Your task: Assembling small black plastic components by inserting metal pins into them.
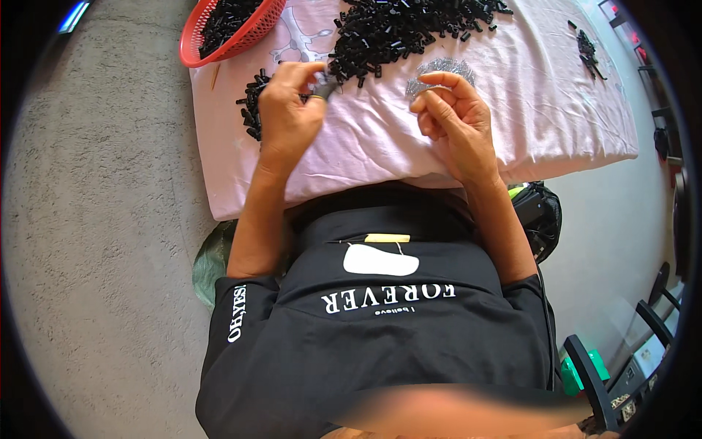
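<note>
My left hand (291,113) is raised over the near left part of the cloth, fingers drawn together in a pinch. Something dark grey shows at its thumb and fingertips, too small and blurred to name. Beside and partly behind that hand lies a small heap of short black tubular pieces (252,110). My right hand (461,121) is curled, its thumb and bent fingers close together; whatever they may grip is too small to tell. Just beyond it, partly covered by its fingers, sits a pile of tiny shiny silver pieces (464,69).
A large heap of black pieces (395,33) covers the far middle of the pink cloth-covered table (380,139). A red perforated basket (245,40) with more black pieces stands at the far left edge. Several black pieces (586,51) lie far right. A black bag (541,219) is beside my right arm.
</note>
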Available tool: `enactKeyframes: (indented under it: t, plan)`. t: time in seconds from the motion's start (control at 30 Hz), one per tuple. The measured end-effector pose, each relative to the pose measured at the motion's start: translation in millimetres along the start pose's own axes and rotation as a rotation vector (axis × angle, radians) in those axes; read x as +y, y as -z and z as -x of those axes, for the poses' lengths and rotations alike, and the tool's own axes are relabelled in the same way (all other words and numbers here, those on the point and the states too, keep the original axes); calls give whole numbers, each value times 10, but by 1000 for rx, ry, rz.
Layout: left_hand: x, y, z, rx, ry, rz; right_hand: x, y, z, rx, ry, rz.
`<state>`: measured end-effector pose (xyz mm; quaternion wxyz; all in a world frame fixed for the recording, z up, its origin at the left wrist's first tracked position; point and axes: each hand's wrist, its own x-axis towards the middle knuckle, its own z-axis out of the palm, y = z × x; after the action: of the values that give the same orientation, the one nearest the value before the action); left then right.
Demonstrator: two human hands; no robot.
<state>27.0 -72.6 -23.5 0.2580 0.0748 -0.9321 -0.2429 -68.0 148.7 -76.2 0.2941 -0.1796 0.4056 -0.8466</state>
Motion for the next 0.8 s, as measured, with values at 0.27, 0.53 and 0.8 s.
enactKeyframes:
  t: [0.27,0.53,0.8]
  plan:
    - [-190,26,45,48,41,-233,34,-4,16,14,146,-88]
    - [95,-420,-118,-112,-89,-17,-1,-16,15,203,346,-141]
    - [159,-573,-175,-138,-103,-193,53,-27,-19,347,424,-55]
